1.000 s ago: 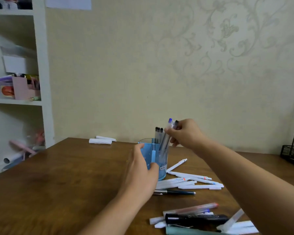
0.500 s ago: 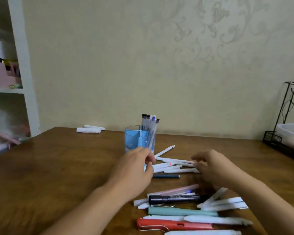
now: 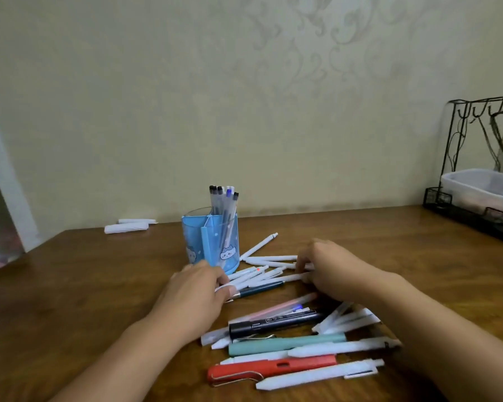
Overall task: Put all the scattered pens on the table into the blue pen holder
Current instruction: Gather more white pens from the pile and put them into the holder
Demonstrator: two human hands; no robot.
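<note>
The blue pen holder [image 3: 211, 242] stands upright at mid-table with several clear pens [image 3: 222, 198] in its right compartment. Just in front of it lies a bunch of white pens [image 3: 259, 274] beside a dark teal pen [image 3: 262, 288]. My left hand [image 3: 198, 291] closes its fingertips on the left ends of that bunch. My right hand [image 3: 328, 268] curls over the right ends. Nearer to me lie a pink pen [image 3: 282, 307], a black marker [image 3: 273, 323], a teal pen [image 3: 285, 345], a red pen [image 3: 273, 368] and more white pens [image 3: 320, 372].
A black wire rack [image 3: 453, 158] holding a white tub [image 3: 476, 190] stands at the table's back right. Two white rolls [image 3: 127, 227] lie at the back left edge. A white shelf unit [image 3: 0, 184] rises beyond the table's left side.
My right hand let go of the clear pens in the holder and came down to the table. Both hands moved onto the white pens in front of the holder.
</note>
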